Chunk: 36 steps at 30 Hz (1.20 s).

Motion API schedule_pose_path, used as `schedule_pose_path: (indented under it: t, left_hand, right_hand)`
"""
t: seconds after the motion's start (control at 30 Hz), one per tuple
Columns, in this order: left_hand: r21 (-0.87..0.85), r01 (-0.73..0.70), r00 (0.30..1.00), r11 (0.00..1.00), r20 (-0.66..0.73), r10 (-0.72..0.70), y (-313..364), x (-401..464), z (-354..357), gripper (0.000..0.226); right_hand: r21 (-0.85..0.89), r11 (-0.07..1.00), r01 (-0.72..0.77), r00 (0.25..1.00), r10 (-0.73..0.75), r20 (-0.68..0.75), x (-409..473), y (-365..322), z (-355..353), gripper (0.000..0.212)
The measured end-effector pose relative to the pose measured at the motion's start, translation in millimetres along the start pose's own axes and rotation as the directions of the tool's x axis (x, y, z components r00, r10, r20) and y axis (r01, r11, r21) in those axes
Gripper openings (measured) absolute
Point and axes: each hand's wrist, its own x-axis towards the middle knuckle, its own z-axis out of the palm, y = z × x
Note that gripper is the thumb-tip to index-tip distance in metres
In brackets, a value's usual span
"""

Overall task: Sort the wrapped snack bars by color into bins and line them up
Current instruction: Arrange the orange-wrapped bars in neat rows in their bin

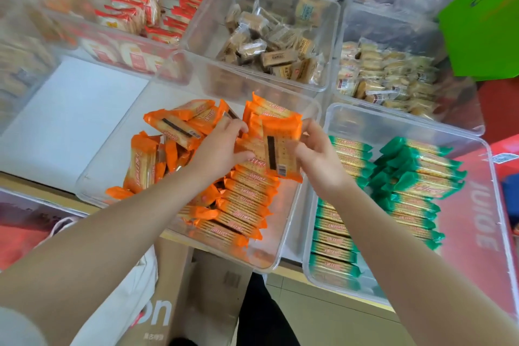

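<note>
Both hands hold a stack of orange-wrapped snack bars (276, 137) above a clear bin (283, 233). My left hand (222, 149) grips the stack from the left, my right hand (317, 152) pinches it from the right. Inside that bin a row of orange bars (241, 205) lies lined up at the right, and loose orange bars (168, 137) are piled at the left. The clear bin to the right (486, 205) holds green-wrapped bars (415, 177) in two lined-up rows.
Further clear bins stand behind: red-wrapped packs (134, 5), brown wrapped cakes (266, 39), yellow pastries (393, 76). A white sheet (73, 109) lies at the left. A green bag (486, 22) hangs at the upper right. A cardboard box (202, 289) stands below the shelf edge.
</note>
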Motion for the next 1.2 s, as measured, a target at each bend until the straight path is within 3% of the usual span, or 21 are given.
schedule_pose_path:
  t: [0.07, 0.13, 0.23, 0.33, 0.37, 0.43, 0.53, 0.63, 0.8, 0.87, 1.0, 1.1, 1.2]
  left_hand:
    - [-0.026, 0.063, 0.998, 0.998, 0.014, -0.063, -5.4, -3.2, 2.5, 0.05]
    - [-0.016, 0.108, 0.993, 0.994, 0.046, -0.107, -10.8, -4.9, 3.5, 0.051]
    - [-0.032, 0.112, 0.988, 0.993, 0.112, -0.108, -12.2, -5.1, -0.5, 0.048]
    - [-0.033, 0.086, 0.986, 0.996, 0.143, -0.08, -12.8, -4.7, -6.8, 0.038]
    - [-0.043, 0.085, 0.986, 0.995, 0.146, -0.078, -13.8, -4.6, -9.3, 0.034]
    - [-0.099, 0.108, 0.986, 0.989, 0.141, -0.094, -16.2, -2.9, -14.4, 0.027]
    - [-0.173, 0.129, 0.988, 0.976, 0.111, -0.111, -16.9, -1.8, -17.7, 0.014]
    - [-0.182, 0.124, 0.988, 0.976, 0.117, -0.103, -15.6, -1.3, -17.0, 0.002]
    - [-0.195, 0.193, 0.978, 0.962, 0.12, -0.172, -18.6, 1.7, -13.8, 0.005]
    - [-0.2, 0.188, 0.98, 0.962, 0.108, -0.169, -15.5, 2.6, -11.4, 0.006]
    - [-0.182, 0.161, 0.983, 0.97, 0.12, -0.141, -13.1, 2.0, -9.6, 0.01]
    - [-0.229, 0.154, 0.973, 0.961, 0.206, -0.107, -15.0, -2.2, -16.5, 0.018]
    - [-0.128, 0.092, 0.974, 0.987, 0.218, -0.063, -16.8, -8.9, -27.9, 0.033]
  right_hand:
    - [0.019, 0.998, -0.055, 0.997, 0.054, 0.053, 4.2, -0.6, 3.3, 0.03]
    - [-0.111, 0.993, -0.038, 0.994, 0.049, 0.099, 6.3, -2.1, 6.8, 0.031]
    - [-0.196, 0.98, -0.01, 0.981, 0.048, 0.19, 8.0, 0.4, 11.1, 0.03]
    - [-0.338, 0.94, -0.053, 0.965, 0.135, 0.226, 11.4, -0.4, 17.6, 0.046]
    - [-0.47, 0.883, -0.008, 0.965, 0.131, 0.229, 12.4, 0.0, 19.1, 0.052]
    - [-0.745, 0.648, 0.16, 0.968, 0.043, 0.246, 15.1, 5.1, 20.7, 0.062]
    - [-0.93, 0.29, 0.224, 0.972, -0.004, 0.233, 15.7, 11.1, 27.3, 0.077]
    - [-0.968, 0.123, 0.22, 0.975, -0.015, 0.22, 16.8, 16.7, 36.1, 0.062]
    - [-0.986, 0.026, 0.164, 0.986, -0.028, 0.163, 13.3, 24.1, 44.1, 0.034]
    - [-0.983, -0.07, 0.172, 0.982, -0.072, 0.177, 11.1, 28.0, 48.3, 0.028]
    - [-0.98, -0.153, 0.128, 0.969, -0.193, 0.157, 14.6, 26.2, 50.8, 0.036]
    - [-0.958, -0.157, 0.239, 0.937, -0.221, 0.27, 15.6, 32.8, 49.8, 0.053]
    - [-0.884, -0.235, 0.405, 0.901, -0.065, 0.43, 19.3, 36.6, 50.3, 0.068]
